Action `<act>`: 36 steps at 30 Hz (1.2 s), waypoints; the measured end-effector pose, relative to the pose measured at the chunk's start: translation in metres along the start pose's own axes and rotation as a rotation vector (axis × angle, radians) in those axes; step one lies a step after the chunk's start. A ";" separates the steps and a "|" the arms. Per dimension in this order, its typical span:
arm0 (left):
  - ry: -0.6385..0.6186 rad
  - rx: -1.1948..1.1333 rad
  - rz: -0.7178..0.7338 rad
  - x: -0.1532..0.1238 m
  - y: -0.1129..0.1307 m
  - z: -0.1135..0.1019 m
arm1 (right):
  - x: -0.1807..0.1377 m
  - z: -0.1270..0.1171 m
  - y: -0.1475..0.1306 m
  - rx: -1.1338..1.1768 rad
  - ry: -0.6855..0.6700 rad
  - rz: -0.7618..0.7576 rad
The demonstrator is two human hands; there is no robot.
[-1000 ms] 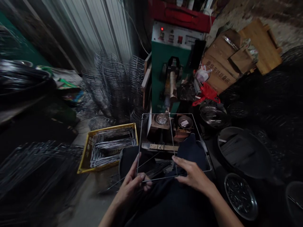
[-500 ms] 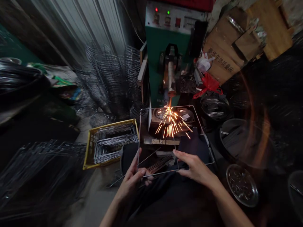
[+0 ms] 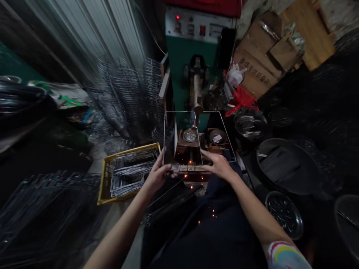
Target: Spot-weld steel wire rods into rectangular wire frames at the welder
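Observation:
A rectangular wire frame (image 3: 164,130) with a crosswire is held up between my hands, in front of a green spot welder (image 3: 182,48). My left hand (image 3: 158,173) is closed around the frame's near left corner. Near the lower end of the crosswire, my right hand (image 3: 220,166) pinches the frame between thumb and fingers. The frame's far part lies below the welder's upper electrode arm (image 3: 198,89), and the crosswire's upper end is close to the electrode tips. I cannot tell whether they touch. A few small sparks (image 3: 191,187) fall over the lap.
A yellow crate (image 3: 103,181) of bent wire pieces stands to the left. Small dishes (image 3: 190,135) sit below the electrodes. Basins (image 3: 280,168) and a round tray of small metal pieces (image 3: 284,215) are on the right. Stacked wire rings (image 3: 123,86) and a cardboard box (image 3: 255,59) stand behind.
The large spark burst at the electrodes has died down to a few scattered sparks. The green light is off. Both hands and the wire frame have moved forward, towards the welder.

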State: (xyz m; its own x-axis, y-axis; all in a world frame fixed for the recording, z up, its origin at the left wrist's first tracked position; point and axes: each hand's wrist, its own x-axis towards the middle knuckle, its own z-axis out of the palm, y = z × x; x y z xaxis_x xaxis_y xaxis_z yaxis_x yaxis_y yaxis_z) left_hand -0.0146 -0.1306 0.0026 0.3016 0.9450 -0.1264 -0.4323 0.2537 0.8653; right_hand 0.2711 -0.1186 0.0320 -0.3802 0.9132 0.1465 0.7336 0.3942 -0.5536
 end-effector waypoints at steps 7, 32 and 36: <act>0.014 0.050 0.064 0.104 0.035 -0.016 | 0.096 -0.024 0.051 -0.156 0.144 0.041; 0.093 -0.013 0.094 0.165 0.051 -0.042 | 0.168 -0.027 0.080 -0.146 0.260 -0.055; 0.072 -0.019 0.078 0.166 0.048 -0.045 | 0.162 -0.035 0.098 -0.099 0.388 -0.051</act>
State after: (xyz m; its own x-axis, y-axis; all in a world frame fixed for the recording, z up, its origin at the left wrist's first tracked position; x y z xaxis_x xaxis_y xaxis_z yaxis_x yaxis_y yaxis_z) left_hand -0.0237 0.0475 0.0013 0.2050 0.9742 -0.0946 -0.4684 0.1825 0.8645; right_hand 0.3007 0.0714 0.0301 -0.1904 0.8561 0.4804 0.7771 0.4305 -0.4592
